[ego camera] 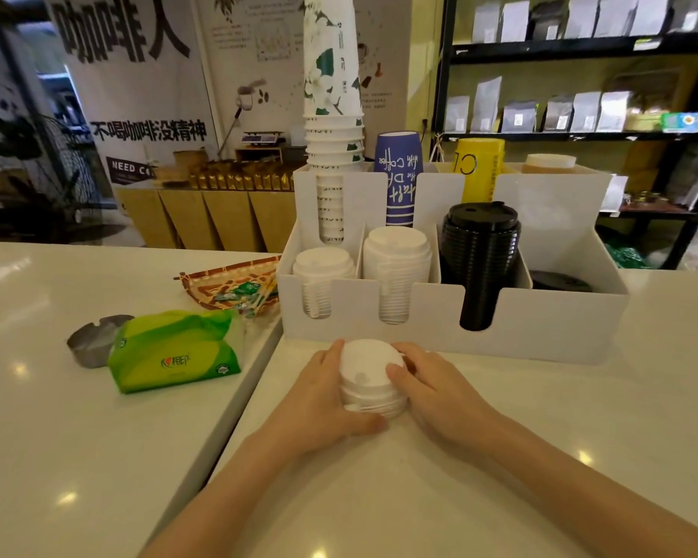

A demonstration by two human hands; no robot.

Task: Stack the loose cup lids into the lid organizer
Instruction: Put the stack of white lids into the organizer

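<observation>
A short stack of white cup lids [369, 366] stands on the white counter just in front of the white lid organizer [540, 328]. My left hand [323, 396] cups the stack's left side and my right hand [424, 384] cups its right side, thumb on the top lid. The organizer's front row holds a low stack of white lids [324, 267] at the left, a taller white lid stack [397, 251], and a tall stack of black lids [479, 243]. A low black lid [559, 281] lies in the rightmost slot.
Paper cup stacks [333, 126] rise from the organizer's back row, with a blue cup [399, 175] and a yellow cup [480, 167]. On the lower counter to the left lie a green tissue pack [174, 348], a grey ashtray [91, 342] and a woven basket [234, 287].
</observation>
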